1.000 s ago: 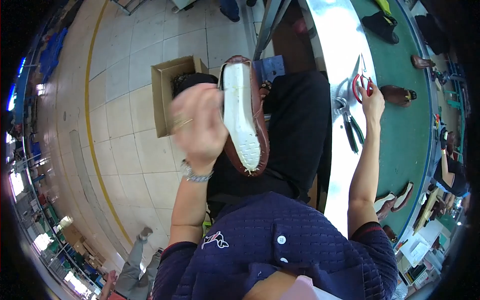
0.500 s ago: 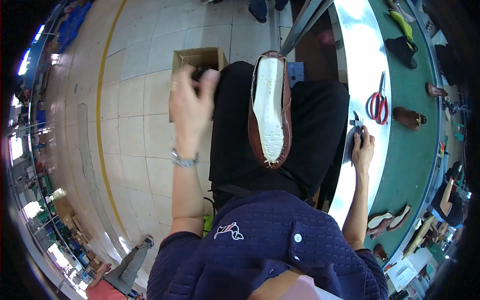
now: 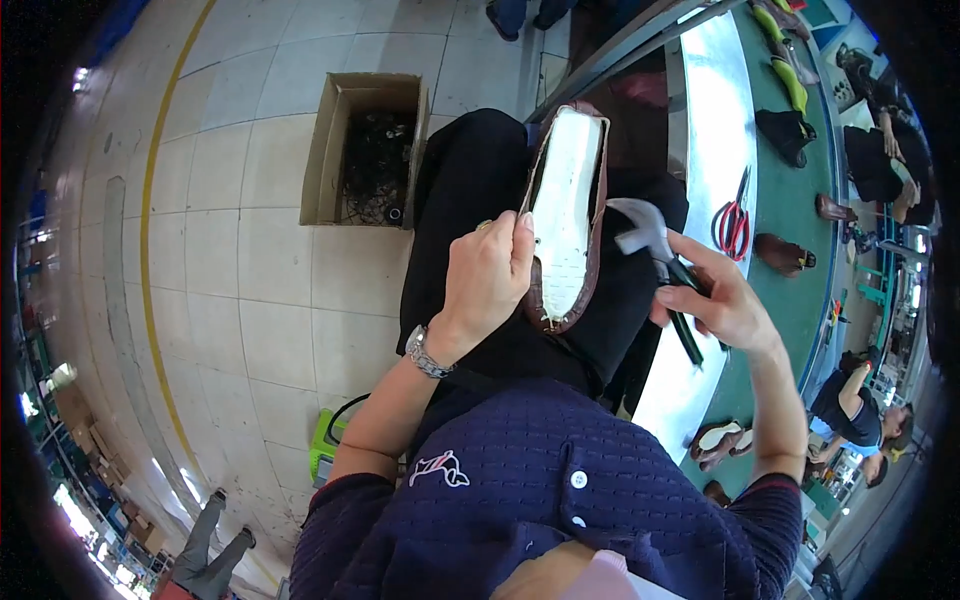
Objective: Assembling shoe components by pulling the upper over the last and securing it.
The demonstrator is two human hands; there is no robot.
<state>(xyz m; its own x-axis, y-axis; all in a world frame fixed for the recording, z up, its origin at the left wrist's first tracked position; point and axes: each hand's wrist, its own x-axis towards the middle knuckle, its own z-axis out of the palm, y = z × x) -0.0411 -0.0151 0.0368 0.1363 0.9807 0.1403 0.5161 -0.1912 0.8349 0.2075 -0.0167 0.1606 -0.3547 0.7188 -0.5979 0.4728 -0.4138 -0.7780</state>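
Note:
A brown leather shoe upper lies sole side up on my lap, with its white insole facing me. My left hand is closed at the shoe's left edge, with thumb and curled fingers gripping the rim; the fingertips are partly hidden. To the right of the shoe, my right hand grips lasting pincers. They have a curved grey metal head and dark handles, and the head is close to the shoe's right side without visibly touching it.
An open cardboard box with dark scraps stands on the floor at left. Red-handled scissors lie on the metal bench at right. Beyond it, a green surface carries several shoes. A bright green object sits by my left elbow.
My left hand has come from over the box to the shoe's edge. My right hand has lifted the pincers off the bench toward the shoe. The view has shifted slightly.

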